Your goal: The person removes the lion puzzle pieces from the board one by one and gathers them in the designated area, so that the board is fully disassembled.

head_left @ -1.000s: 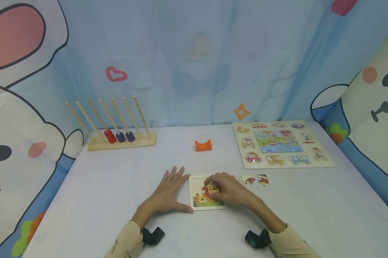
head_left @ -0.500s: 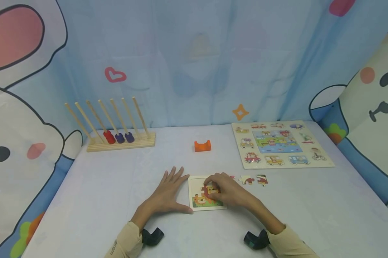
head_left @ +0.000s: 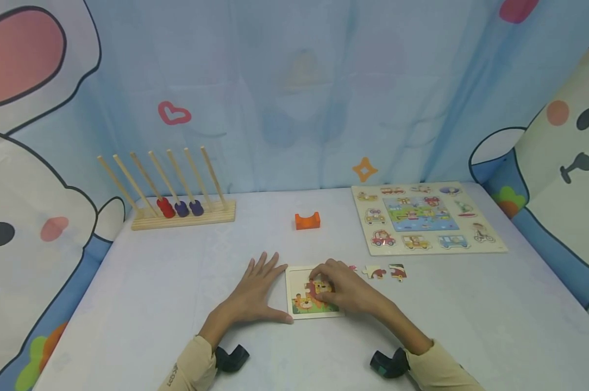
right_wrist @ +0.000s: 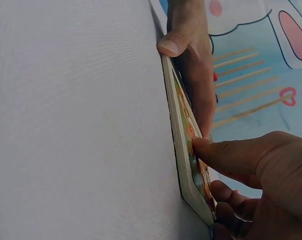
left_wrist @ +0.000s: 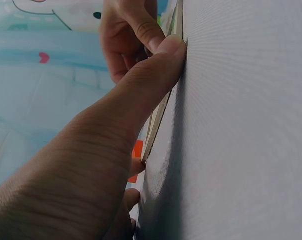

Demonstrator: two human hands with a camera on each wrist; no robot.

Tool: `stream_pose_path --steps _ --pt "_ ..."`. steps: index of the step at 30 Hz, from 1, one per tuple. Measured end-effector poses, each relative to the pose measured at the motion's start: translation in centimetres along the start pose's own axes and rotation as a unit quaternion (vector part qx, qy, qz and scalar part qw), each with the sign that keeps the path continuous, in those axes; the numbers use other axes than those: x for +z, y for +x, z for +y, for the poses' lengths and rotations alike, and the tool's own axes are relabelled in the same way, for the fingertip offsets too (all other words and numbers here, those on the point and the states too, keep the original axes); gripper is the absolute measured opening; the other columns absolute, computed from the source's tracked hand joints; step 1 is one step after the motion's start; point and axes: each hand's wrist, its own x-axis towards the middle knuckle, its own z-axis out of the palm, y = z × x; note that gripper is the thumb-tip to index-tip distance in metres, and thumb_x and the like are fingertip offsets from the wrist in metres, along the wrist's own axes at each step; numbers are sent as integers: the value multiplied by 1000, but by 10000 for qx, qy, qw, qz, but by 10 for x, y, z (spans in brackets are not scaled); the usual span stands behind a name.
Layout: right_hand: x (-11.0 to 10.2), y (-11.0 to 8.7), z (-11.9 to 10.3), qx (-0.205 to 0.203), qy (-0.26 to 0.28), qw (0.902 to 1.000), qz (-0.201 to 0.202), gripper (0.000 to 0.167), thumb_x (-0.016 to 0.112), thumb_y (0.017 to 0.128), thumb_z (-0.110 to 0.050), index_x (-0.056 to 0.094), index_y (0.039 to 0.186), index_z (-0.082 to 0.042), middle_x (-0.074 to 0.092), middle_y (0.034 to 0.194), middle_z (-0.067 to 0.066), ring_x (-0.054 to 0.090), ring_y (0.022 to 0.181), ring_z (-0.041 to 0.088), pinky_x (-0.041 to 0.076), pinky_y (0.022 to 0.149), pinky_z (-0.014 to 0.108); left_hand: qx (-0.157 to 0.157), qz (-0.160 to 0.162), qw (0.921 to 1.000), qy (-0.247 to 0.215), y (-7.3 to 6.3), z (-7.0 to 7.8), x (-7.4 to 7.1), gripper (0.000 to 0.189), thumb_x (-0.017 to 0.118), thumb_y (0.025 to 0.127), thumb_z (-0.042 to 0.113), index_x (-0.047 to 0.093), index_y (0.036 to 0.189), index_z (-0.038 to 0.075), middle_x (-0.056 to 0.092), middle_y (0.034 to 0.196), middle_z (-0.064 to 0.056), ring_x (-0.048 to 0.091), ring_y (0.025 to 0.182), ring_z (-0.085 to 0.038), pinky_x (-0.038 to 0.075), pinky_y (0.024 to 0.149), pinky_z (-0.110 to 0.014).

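1. Puzzle tray (head_left: 298, 278): thin and square, with a pale rim, lying flat on the near middle of the surface (head_left: 177, 288); cream backing shows at far left.
2. Animal picture (head_left: 304, 305): orange and yellow figures over green grass along the tray's near side.
3. Left hand (head_left: 255, 293): fingers spread apart, thumb touching the near left corner, index fingertip the far left.
4. Right hand (head_left: 350, 288): thumb and bent fingers pinch a red-brown piece (head_left: 316, 290).
5. Loose pieces (head_left: 375, 272): cream and dark red, right of the tray; one is mostly hidden.
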Motion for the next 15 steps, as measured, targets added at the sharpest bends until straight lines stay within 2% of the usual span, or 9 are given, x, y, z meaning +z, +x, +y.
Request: stream_pose_path --steps 15 --pt "1 0 0 67 34 9999 100 33 76 82 -18 62 112 -16 59 101 -5 51 91 12 48 78 31 -44 3 10000 6 -1 2 -1 112 72 62 73 31 151 18 10 161 -6 -2 148 -27 -2 119 -50"
